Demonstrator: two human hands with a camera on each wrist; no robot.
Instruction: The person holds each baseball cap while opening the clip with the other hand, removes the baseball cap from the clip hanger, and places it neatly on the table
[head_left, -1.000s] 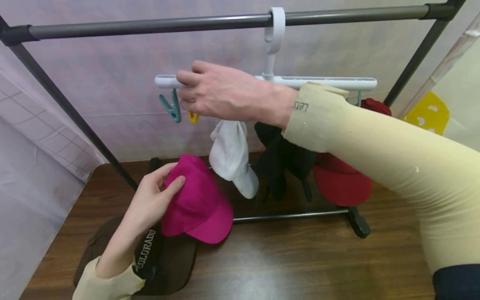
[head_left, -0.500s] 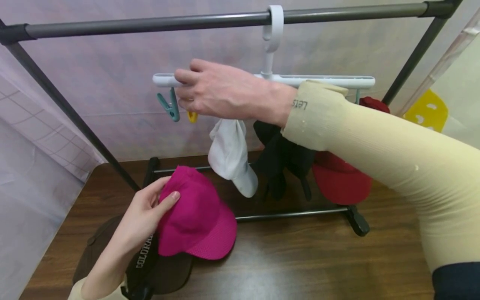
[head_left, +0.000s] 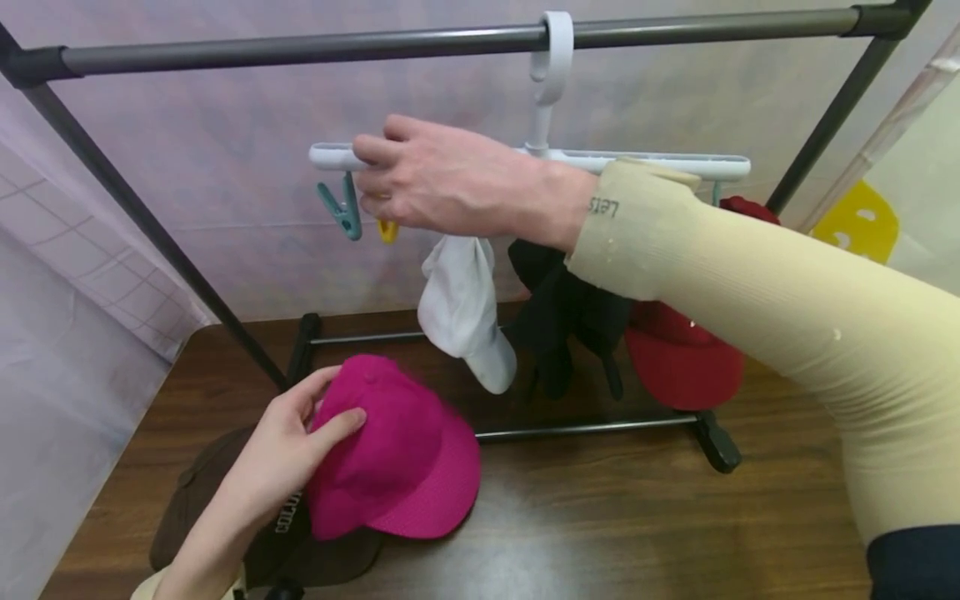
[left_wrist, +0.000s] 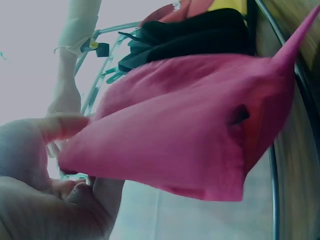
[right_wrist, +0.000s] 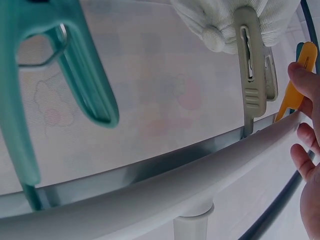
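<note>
Wooden tabletop under a grey rack: the left hand pinches a magenta cap low, over a brown cap. It could slip from so light a pinch. The right hand, arm outstretched, has fingers curled at the yellow clip on the white clip hanger.

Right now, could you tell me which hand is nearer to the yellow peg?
Right. The right hand has its fingers at the yellow peg on the hanger; the left hand is far below, holding the pink cap.
</note>
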